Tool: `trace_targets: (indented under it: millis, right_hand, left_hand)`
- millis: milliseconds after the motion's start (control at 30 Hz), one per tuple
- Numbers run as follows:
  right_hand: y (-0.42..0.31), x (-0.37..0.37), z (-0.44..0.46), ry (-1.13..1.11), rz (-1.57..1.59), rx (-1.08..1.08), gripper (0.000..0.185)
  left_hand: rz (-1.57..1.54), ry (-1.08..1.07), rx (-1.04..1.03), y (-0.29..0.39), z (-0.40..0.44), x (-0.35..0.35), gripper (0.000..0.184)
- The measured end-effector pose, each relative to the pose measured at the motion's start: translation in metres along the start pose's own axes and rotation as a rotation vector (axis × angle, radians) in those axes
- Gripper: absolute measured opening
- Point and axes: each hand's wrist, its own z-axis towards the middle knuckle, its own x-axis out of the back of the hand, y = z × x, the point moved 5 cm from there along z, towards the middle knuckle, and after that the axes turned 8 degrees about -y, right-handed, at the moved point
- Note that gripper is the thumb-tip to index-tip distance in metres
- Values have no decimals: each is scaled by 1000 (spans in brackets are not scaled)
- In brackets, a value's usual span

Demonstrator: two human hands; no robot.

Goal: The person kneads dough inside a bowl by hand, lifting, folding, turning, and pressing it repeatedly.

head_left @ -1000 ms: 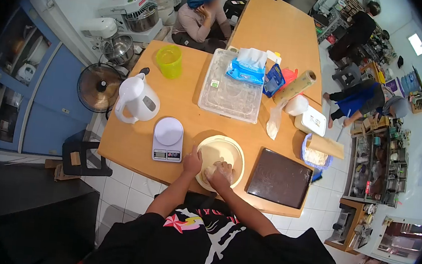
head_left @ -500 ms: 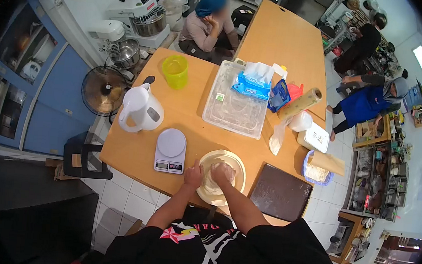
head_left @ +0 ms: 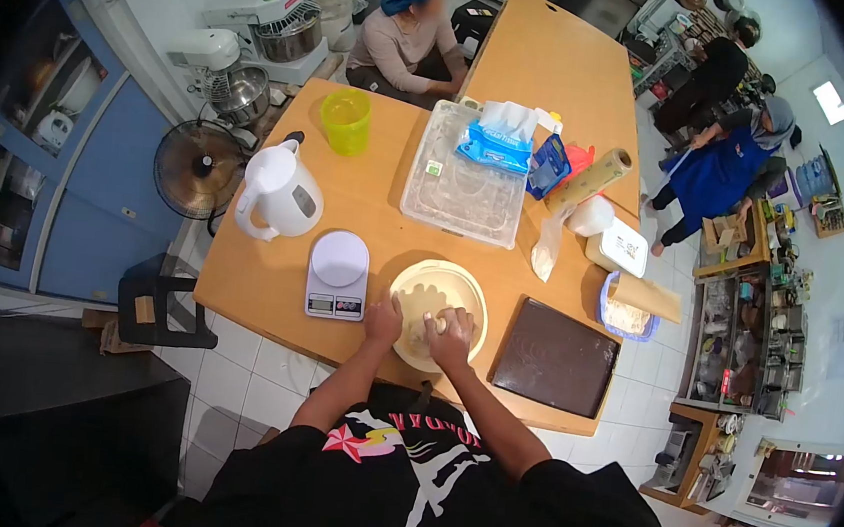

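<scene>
A cream-coloured bowl [head_left: 481, 294] stands near the front edge of the table, its inside coated with pale, wet-looking residue. My left hand [head_left: 383, 319] grips the bowl's left rim. Inside the bowl, my right hand [head_left: 450, 338] is closed around pale dough [head_left: 428, 320], and a bit of it shows between the fingers. Most of that dough is hidden by the hand. Just left of the bowl lies a white kitchen scale [head_left: 338, 273]; to the right is a dark baking tray [head_left: 556, 357].
A white electric kettle [head_left: 283, 191] and a yellow-green cup [head_left: 345, 122] stand at left. Behind the bowl are a clear plastic box [head_left: 452, 206], a tissue pack [head_left: 495, 147] and a film roll [head_left: 596, 174]. Flour fills a tub [head_left: 628, 319]. A person [head_left: 406, 41] sits beyond the table.
My right hand has gone from pressing flat-fisted on the dough to gripping it, exposing more of the bowl's inside. My left hand stays at the rim. The seated person's hand has dropped from their face.
</scene>
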Motion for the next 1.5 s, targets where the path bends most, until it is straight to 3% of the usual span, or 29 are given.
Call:
trace_targets:
  millis: [33,133,367,467,567,667,767,867,1167,1367,1500]
  right_hand:
    - [-13,14,-12,167,-12,162,22]
    - [-4,17,-27,197,105,255,20]
    - [-7,4,-28,-93,-173,-7,26]
    - [-19,14,-29,80,-199,59,40]
    - [4,-13,-17,-239,-233,14,53]
    - [-3,-16,-5,-416,-216,-248,56]
    - [-10,-20,11,-442,-211,-487,57]
    - [2,-30,26,-420,-170,-553,53]
    - [19,-47,61,-297,-215,-457,41]
    - [29,-51,77,-471,-191,-437,41]
    - [38,-50,78,-520,-160,-453,53]
  left_hand:
    - [4,12,-10,-4,1,-4,34]
    - [13,29,-10,-1,2,-5,35]
    - [4,9,26,0,0,-5,35]
    - [4,41,19,-1,4,-4,35]
    - [5,11,2,-3,2,-7,35]
    - [-20,3,8,2,1,-1,34]
    - [-52,18,25,2,0,-1,33]
    - [-69,25,6,0,-1,-2,33]
    - [-29,17,3,-4,1,-10,27]
    - [-35,19,8,-1,2,-7,27]
    - [-13,3,-2,-3,2,-8,33]
